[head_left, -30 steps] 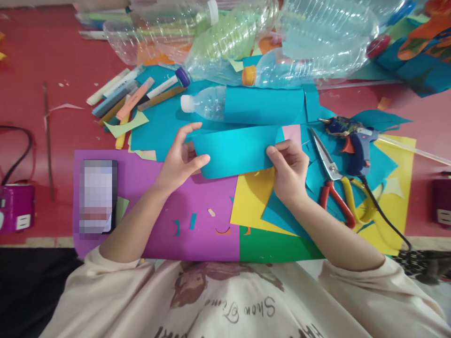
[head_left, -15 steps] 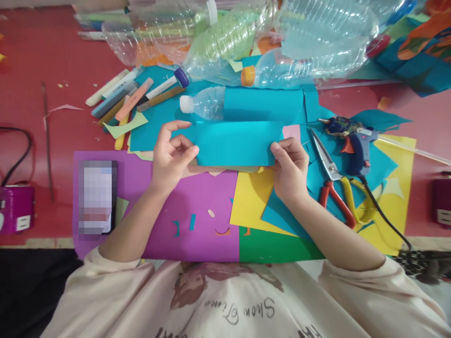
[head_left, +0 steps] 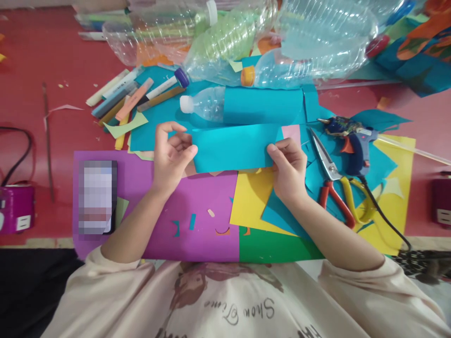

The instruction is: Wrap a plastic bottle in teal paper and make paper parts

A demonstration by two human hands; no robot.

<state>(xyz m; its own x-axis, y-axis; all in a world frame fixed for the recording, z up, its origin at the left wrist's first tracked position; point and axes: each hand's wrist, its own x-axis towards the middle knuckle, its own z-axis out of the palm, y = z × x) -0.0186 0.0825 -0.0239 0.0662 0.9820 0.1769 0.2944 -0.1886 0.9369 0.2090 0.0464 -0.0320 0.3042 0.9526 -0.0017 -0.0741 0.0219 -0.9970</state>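
Between my hands is a rectangular strip of blue paper (head_left: pixel 232 148), held up over the table and slightly tilted. My left hand (head_left: pixel 171 157) pinches its left end between thumb and fingers, the index finger raised and curled. At the right end, my right hand (head_left: pixel 289 164) grips the paper with the thumb in front and the fingers behind. Just beyond the strip lies a clear plastic bottle (head_left: pixel 209 104) with a white cap, its body wrapped in blue paper. Purple paper (head_left: pixel 197 202) and yellow paper (head_left: pixel 252 202) lie beneath my hands.
Scissors (head_left: pixel 331 176) and a glue gun (head_left: pixel 359 145) with a cord lie to the right. Markers (head_left: pixel 130 103) are heaped at the back left, below several plastic bottles (head_left: pixel 229 37). A phone (head_left: pixel 97 197) rests on the left; paper scraps (head_left: pixel 192 221) are scattered in front.
The blue strip has shifted slightly left and toward me, its left end now lower than its right. Both hands keep hold of it, and the right hand has moved a little left.
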